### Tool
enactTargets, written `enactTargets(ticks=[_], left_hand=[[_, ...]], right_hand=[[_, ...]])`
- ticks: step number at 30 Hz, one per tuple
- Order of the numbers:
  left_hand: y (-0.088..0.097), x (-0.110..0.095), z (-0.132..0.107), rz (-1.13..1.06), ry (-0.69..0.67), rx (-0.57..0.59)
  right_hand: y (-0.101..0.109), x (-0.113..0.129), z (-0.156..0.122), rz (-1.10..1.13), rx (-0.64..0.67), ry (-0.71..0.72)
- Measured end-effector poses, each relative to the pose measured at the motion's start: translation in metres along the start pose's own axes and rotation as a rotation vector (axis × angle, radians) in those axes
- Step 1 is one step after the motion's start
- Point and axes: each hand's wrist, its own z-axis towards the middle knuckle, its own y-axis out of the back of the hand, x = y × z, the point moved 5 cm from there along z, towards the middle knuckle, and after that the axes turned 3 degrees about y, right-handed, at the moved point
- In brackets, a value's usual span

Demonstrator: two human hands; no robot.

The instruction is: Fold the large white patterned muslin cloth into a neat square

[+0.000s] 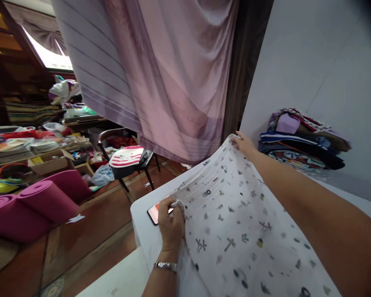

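A thin white cloth (225,206) printed with small palm trees and other figures stretches between my two hands. My left hand (170,220), with a silver bracelet at the wrist, pinches its near left corner. At the far corner my right hand (243,144) grips the same cloth, arm reaching forward. The cloth's lower part spreads toward me over the white table (142,210). Partly hidden behind my left hand, a phone (153,214) with a lit screen lies on the table.
A stack of folded clothes (299,142) sits at the right by the wall. Pink curtains (179,82) hang ahead. A chair (126,165) with a striped cloth, rolled pink mats (46,198) and cluttered boxes (49,161) stand on the left.
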Motion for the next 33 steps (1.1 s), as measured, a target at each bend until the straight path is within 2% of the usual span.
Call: enactTargets(ticks=[3, 6, 8, 11, 14, 17, 23, 27, 30, 33], left_hand=[[0.001, 0.003, 0.001, 0.082, 0.023, -0.022], [0.0, 0.004, 0.002, 0.141, 0.021, -0.017], [0.001, 0.004, 0.003, 0.158, 0.008, -0.033], [0.003, 0.004, 0.003, 0.172, -0.012, -0.075], [0.004, 0.006, 0.003, 0.177, -0.035, -0.105], [0.006, 0.009, 0.004, 0.176, -0.024, -0.122], [0.007, 0.011, 0.006, 0.208, -0.039, -0.124], [0.007, 0.012, 0.007, 0.225, -0.02, -0.119], [0.007, 0.013, 0.007, 0.224, 0.008, -0.12], [0.007, 0.014, 0.007, 0.226, 0.02, -0.119]], right_hand=[[-0.007, -0.027, -0.021, -0.068, 0.114, 0.036], [-0.001, -0.056, -0.062, -0.198, 0.23, 0.068], [0.016, -0.075, -0.091, -0.315, 0.239, 0.083], [0.052, -0.098, -0.123, -0.467, 0.211, 0.103], [0.081, -0.12, -0.135, -0.722, 0.23, 0.085], [0.091, -0.134, -0.131, -0.89, 0.257, 0.03], [0.068, -0.138, -0.112, -0.939, 0.33, -0.011], [0.063, -0.127, -0.11, -0.962, 0.323, -0.039], [0.066, -0.109, -0.133, -0.973, 0.253, -0.023], [0.061, -0.091, -0.176, -0.96, 0.234, 0.06]])
